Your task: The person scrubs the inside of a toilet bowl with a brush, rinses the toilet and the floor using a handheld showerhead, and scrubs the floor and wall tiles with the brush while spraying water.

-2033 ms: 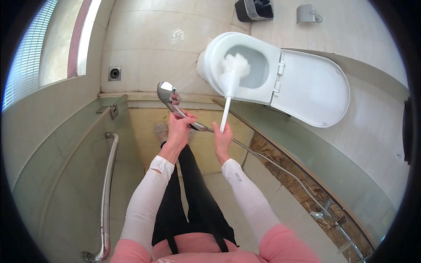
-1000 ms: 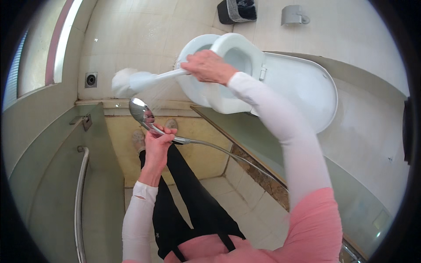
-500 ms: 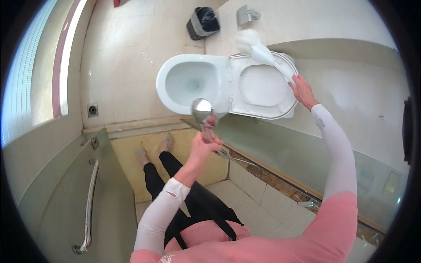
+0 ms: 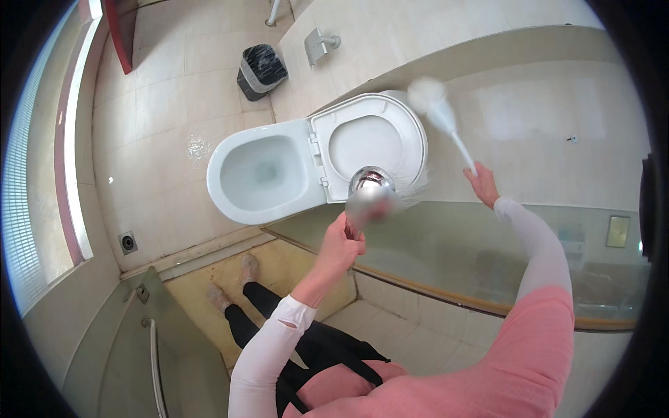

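Note:
My left hand is closed around the handle of a chrome shower head, held just in front of the raised toilet seat and lid. Thin streaks of water fan out from it to the right. Part of the shower head is blurred. Farther right, my right hand grips the thin end of a white toilet brush. Its round bristle head points up and left, beyond the lid's right edge, and is slightly smeared by motion. The white toilet stands left of both hands, its bowl uncovered with water inside.
A black bin with a clear liner stands behind the toilet, near a metal paper holder. Water wets the tiles on the left, where a floor drain sits. A glass panel and a glass door with a bar handle flank me.
The view has shifted, so the toilet appears farther left. My left hand brought the shower head from beside the bowl to the raised seat. The brush moved from over the lid to its right.

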`<state>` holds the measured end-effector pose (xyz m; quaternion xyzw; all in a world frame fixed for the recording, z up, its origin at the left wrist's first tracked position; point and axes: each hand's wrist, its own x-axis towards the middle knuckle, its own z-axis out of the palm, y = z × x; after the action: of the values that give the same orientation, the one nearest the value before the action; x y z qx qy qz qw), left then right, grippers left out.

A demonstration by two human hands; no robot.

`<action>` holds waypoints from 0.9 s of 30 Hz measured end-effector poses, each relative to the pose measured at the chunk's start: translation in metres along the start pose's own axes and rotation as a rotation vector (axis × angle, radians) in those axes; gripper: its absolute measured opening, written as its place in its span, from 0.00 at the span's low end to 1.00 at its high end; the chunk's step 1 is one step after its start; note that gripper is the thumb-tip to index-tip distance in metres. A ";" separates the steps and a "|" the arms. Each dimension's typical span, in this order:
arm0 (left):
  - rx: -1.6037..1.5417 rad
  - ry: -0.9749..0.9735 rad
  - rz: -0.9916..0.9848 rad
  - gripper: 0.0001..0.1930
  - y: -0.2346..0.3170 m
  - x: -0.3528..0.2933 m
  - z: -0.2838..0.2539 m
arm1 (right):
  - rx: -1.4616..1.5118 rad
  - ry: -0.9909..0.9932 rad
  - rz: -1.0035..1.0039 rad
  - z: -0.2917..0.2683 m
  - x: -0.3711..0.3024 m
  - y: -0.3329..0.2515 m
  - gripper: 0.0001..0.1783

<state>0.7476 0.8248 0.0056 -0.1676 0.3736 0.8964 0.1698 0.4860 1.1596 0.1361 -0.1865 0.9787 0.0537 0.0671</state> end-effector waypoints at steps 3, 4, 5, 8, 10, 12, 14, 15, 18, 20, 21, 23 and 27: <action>0.015 0.053 0.049 0.20 0.009 0.000 -0.012 | 0.175 -0.374 0.306 0.010 -0.010 -0.046 0.15; -0.015 0.064 0.064 0.20 0.011 -0.002 -0.010 | 0.158 -0.308 0.222 0.017 -0.009 -0.039 0.15; -0.050 0.072 0.078 0.20 0.012 -0.003 -0.006 | 0.134 -0.244 0.141 0.031 -0.004 -0.026 0.14; -0.058 0.126 0.122 0.19 0.019 0.001 -0.002 | 0.075 -0.109 -0.066 0.064 0.049 -0.006 0.14; -0.023 0.188 0.201 0.18 0.021 0.009 -0.013 | 0.125 -0.188 0.075 0.070 0.100 -0.050 0.15; -0.025 0.237 0.278 0.15 0.040 0.010 -0.018 | 0.125 -0.249 0.125 0.065 0.090 -0.044 0.15; -0.029 0.269 0.292 0.12 0.052 0.008 -0.012 | -0.002 -0.196 -0.167 0.055 0.055 0.011 0.15; -0.010 0.292 0.300 0.12 0.055 0.011 -0.017 | 0.012 -0.316 -0.085 0.046 0.036 0.015 0.14; 0.000 0.326 0.339 0.12 0.055 0.013 -0.030 | -0.078 -0.532 -0.106 0.005 -0.015 0.030 0.12; 0.001 0.319 0.333 0.12 0.052 0.012 -0.030 | -0.198 -0.610 -0.089 -0.019 -0.024 0.026 0.12; 0.005 0.322 0.331 0.12 0.052 0.011 -0.032 | -0.255 -0.647 -0.086 -0.024 -0.023 0.022 0.12; -0.051 0.284 0.313 0.15 0.046 0.010 -0.026 | -0.244 -0.508 -0.060 -0.021 -0.014 0.022 0.13; -0.083 0.176 0.346 0.15 0.041 0.014 -0.013 | -0.129 -0.225 -0.091 0.029 0.054 0.009 0.15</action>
<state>0.7201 0.7905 0.0167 -0.1857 0.3729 0.9087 -0.0274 0.4357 1.1525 0.0996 -0.2275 0.9500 0.1339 0.1667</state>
